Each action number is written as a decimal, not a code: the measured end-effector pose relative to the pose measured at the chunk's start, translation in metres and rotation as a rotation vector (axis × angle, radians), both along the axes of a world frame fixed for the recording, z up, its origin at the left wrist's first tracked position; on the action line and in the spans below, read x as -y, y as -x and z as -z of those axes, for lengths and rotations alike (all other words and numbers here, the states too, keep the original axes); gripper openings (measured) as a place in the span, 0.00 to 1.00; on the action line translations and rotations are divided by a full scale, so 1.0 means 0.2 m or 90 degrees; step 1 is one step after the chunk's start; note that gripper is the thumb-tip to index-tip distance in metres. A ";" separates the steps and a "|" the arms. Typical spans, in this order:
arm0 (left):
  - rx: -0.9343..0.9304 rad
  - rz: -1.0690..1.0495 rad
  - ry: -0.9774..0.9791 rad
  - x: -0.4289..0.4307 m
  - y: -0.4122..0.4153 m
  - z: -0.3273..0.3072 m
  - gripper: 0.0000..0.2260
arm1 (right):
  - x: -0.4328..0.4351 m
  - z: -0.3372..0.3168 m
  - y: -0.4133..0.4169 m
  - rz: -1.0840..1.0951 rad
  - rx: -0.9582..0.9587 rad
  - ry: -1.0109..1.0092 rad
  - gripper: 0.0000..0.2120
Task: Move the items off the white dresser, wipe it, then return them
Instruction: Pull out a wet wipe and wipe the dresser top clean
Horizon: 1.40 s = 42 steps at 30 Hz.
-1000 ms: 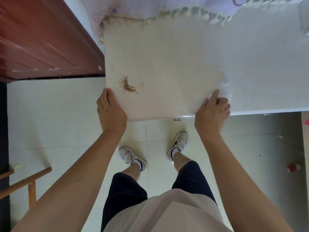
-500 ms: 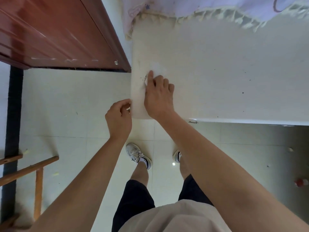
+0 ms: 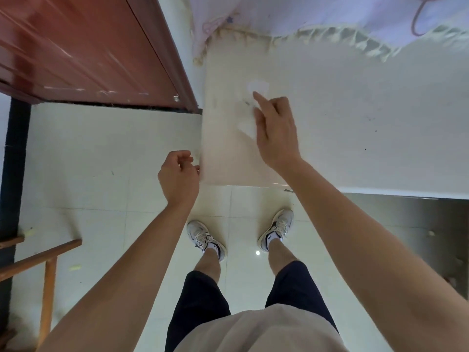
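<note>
With the brown crumbs of a second ago gone, the right hand [image 3: 275, 130] is gripping a tissue [image 3: 258, 88] on the white dresser [image 3: 355, 123] near its left edge, while the left hand [image 3: 179, 175] is hovering loosely curled and seemingly empty beside the dresser's front-left corner, suggesting the wiping is nearing its end.

The dresser [image 3: 355, 118] is matt, the wooden door [image 3: 88, 52] glossy, wipe [image 3: 247, 127] perhaps paper.

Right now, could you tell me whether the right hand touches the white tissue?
Touching. In the head view, the right hand lies on the white tissue, index finger and thumb overlapping it.
</note>
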<state>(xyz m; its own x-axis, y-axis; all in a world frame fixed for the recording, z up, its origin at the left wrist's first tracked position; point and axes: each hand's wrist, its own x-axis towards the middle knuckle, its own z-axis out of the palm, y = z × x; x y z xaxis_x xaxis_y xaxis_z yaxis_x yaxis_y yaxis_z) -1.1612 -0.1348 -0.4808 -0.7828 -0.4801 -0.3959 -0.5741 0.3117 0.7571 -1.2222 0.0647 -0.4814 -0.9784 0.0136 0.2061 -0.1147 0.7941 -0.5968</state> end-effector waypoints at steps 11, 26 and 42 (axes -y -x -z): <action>0.070 0.017 0.028 -0.01 0.03 0.01 0.15 | -0.04 0.15 0.02 0.256 0.205 -0.284 0.23; 0.085 0.193 0.146 -0.04 0.11 -0.02 0.14 | -0.31 0.09 0.15 0.421 0.056 -0.069 0.21; 0.147 0.101 -0.109 0.05 0.13 0.01 0.12 | 0.39 -0.06 0.39 -0.275 0.215 -0.219 0.25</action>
<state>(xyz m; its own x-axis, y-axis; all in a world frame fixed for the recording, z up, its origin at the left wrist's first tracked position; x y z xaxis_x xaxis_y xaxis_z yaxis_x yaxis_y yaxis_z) -1.1877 -0.1446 -0.4830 -0.7226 -0.2703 -0.6362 -0.6912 0.2906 0.6616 -1.2999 -0.0137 -0.4695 -0.8926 -0.4084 -0.1912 -0.3180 0.8707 -0.3752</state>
